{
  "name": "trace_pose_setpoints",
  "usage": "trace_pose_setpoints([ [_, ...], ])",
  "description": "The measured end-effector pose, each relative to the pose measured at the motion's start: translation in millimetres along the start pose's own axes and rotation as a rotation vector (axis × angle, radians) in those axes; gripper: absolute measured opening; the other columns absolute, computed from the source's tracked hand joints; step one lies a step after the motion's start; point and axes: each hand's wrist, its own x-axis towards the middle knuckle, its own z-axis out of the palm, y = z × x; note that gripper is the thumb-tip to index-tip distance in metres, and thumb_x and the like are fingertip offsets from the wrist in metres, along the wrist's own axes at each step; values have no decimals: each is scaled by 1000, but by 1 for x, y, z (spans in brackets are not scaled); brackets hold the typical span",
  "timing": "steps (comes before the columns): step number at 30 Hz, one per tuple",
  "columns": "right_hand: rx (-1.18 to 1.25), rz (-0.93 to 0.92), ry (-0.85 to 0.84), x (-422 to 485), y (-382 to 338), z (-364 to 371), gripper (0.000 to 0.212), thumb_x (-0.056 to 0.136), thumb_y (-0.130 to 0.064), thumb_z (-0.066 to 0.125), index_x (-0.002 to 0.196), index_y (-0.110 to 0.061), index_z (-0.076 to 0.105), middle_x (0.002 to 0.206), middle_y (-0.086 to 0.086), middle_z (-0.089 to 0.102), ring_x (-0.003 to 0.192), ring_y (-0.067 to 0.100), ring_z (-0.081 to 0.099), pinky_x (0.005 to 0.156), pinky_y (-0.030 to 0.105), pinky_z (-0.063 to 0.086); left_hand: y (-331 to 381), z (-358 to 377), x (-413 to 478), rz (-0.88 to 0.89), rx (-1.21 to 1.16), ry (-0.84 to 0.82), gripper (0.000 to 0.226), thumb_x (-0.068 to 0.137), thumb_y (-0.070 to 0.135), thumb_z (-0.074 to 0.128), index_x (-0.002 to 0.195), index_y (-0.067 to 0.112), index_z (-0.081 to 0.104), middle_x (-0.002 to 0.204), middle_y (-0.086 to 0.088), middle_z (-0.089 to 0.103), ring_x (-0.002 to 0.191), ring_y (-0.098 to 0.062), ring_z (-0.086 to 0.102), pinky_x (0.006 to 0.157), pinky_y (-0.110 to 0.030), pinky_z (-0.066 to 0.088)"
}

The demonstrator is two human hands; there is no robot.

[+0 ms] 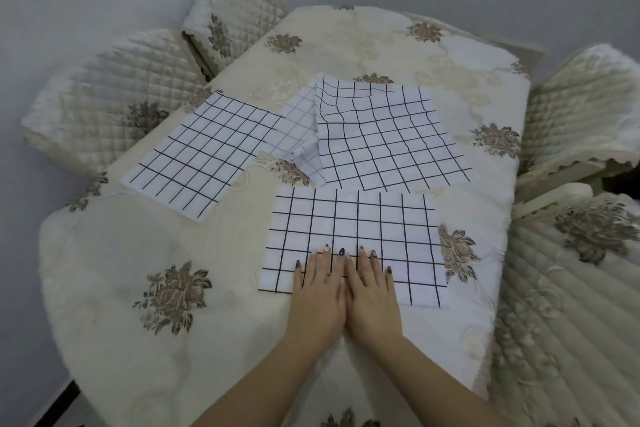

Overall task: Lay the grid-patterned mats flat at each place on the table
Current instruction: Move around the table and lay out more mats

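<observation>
Cream cloth [221, 246] with brown flower sprays covers the table [498, 253], which stands against a plain grey wall.

All the fingers [323, 262] are straight and held close together. They lie flat on the near mat [353, 218] and grip nothing, and the nails are dark. The left hand [317, 291] and right hand [372, 291] rest palm down side by side, touching along their inner edges. Their fingertips are on the mat's near middle and the heels of the palms are off its near edge, on the cloth. Both forearms come up from the bottom of the view.

The near mat lies flat and square to the person, white with a black grid. The left mat [197, 152] lies flat and is turned at an angle, apart from the near one. The far mat [388, 135] lies beyond the near mat, just short of touching it, and ripples along its left side. A fourth mat [298, 118] shows between the left and far mats, partly under the far one. It is paler and rumpled, with a corner folded.

Quilted chairs ring the table: two on the left [104, 90] and two on the right [581, 107].
</observation>
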Motion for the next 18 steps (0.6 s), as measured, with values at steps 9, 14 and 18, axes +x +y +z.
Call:
trace_pose_setpoints([
  [9,-11,11,17,-5,19,10,66,88,-52,6,152,-35,13,161,-4,0,150,19,-1,117,39,-11,-15,9,-10,-54,58,-25,52,92,42,32,140,27,47,147,0,46,138,-24,39,108,-52,17],
  [14,-31,62,39,-13,43,7,64,89,-54,3,151,-38,1,159,-7,-13,149,17,-10,118,40,-11,-26,7,-15,-123,50,-36,64,91,45,8,151,29,23,159,0,22,148,-23,13,117,-48,2],
  [18,-26,120,51,-22,61,2,57,99,-50,16,152,-36,1,160,-6,-12,149,17,-11,120,39,-8,-36,4,-18,-140,53,-17,75,81,46,-12,153,30,2,162,2,-2,149,-20,-9,117,-45,-9],
])
